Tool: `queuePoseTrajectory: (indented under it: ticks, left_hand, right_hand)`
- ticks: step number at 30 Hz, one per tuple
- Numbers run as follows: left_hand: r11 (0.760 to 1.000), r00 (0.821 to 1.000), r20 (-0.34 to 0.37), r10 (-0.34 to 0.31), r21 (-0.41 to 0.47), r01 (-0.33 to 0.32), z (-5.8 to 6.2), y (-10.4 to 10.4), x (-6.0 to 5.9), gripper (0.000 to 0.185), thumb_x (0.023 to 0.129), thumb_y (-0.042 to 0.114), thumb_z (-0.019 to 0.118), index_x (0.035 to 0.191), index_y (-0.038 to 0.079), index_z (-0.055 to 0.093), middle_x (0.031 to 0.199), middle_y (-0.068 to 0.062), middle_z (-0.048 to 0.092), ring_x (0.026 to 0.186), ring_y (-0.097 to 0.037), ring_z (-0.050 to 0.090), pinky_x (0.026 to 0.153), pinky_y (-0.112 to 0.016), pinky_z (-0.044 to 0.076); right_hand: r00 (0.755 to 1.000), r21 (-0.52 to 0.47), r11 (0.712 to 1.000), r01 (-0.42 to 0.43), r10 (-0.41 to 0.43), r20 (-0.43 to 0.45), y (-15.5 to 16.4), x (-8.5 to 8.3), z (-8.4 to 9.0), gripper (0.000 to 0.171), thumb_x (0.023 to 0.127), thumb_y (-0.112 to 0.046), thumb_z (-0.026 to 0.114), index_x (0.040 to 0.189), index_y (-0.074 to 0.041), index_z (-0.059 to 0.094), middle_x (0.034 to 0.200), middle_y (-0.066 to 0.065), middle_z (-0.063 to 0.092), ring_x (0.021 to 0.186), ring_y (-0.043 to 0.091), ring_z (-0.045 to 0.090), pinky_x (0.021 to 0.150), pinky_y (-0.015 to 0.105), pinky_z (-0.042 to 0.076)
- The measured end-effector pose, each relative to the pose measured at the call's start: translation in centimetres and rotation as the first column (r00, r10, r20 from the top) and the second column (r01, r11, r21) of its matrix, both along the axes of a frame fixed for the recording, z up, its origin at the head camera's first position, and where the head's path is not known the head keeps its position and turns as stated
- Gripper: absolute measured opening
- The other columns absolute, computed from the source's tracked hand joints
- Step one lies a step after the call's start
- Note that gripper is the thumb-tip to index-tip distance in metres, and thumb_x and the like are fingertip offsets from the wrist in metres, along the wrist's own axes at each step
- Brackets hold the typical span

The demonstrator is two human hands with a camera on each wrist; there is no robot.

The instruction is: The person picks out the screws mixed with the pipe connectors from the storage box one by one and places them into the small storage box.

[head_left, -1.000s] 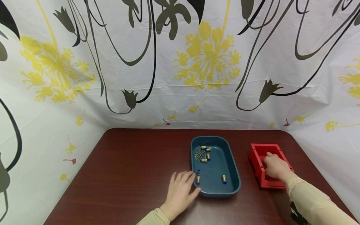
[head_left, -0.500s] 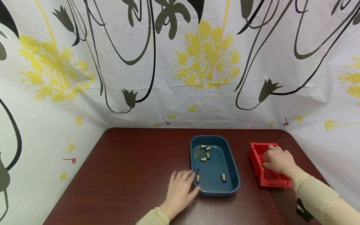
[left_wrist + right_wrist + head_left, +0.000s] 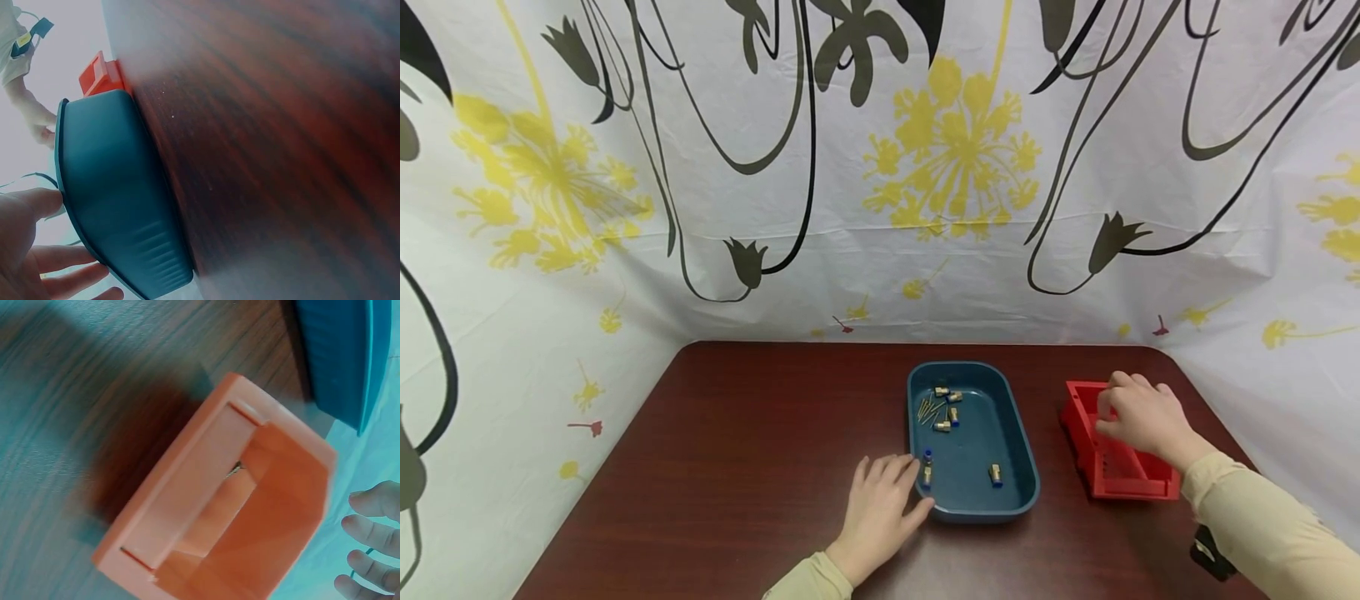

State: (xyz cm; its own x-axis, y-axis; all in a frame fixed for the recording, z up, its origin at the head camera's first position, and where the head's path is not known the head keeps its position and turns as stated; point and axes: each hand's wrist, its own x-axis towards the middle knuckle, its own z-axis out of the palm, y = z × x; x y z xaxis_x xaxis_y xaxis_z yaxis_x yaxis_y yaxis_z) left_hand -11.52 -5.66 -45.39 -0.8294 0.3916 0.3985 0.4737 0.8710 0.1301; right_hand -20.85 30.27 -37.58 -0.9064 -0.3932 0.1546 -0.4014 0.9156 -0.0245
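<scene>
My left hand [image 3: 882,512] rests at the near left rim of the blue tray [image 3: 1018,450], fingers spread and touching its edge. Inside lie several brass fittings with blue ends, such as one fitting [image 3: 996,475] at the right, and a cluster of thin brass pins [image 3: 929,411]. Above the red bin [image 3: 1135,489] hovers my right hand [image 3: 1146,419], its fingers loosely bent and apart. Nothing shows between those fingers in the right wrist view. A small metal piece [image 3: 235,469] lies inside the bin, partly hidden by the bin's wall.
Both containers stand on a dark reddish-brown table [image 3: 760,433], with a narrow gap between them. A white cloth [image 3: 850,192] with printed flowers hangs behind the table's far edge.
My right hand has risen out of the red bin and its fingers have spread apart. The left hand and the blue tray have stayed in place.
</scene>
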Motion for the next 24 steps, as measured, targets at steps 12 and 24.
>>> queuePoseTrajectory:
  ticks: [12,24]
  left_hand:
    - [1.0,1.0,-0.006,-0.005,0.007,0.005,0.0,0.0,0.0,0.045,0.079,0.045,0.06,0.109,0.011,0.063,0.109,-0.002,0.056,0.098,-0.021,0.05,0.084,-0.053,0.034]
    - [1.0,1.0,-0.005,-0.003,0.007,0.003,0.0,-0.1,-0.1,0.046,0.079,0.046,0.059,0.11,0.011,0.062,0.11,-0.002,0.055,0.099,-0.021,0.049,0.084,-0.053,0.034]
  right_hand:
    - [0.999,-0.027,0.999,-0.028,0.028,-0.015,-2.7,-1.0,1.0,0.014,0.066,-0.02,0.072,0.064,-0.02,0.058,0.078,0.003,0.044,0.075,0.024,0.043,0.055,0.036,0.029]
    - [0.997,-0.052,0.996,-0.069,0.067,-0.038,-6.7,-2.3,1.5,0.012,0.067,-0.021,0.072,0.064,-0.02,0.06,0.078,0.001,0.044,0.077,0.022,0.042,0.057,0.035,0.03]
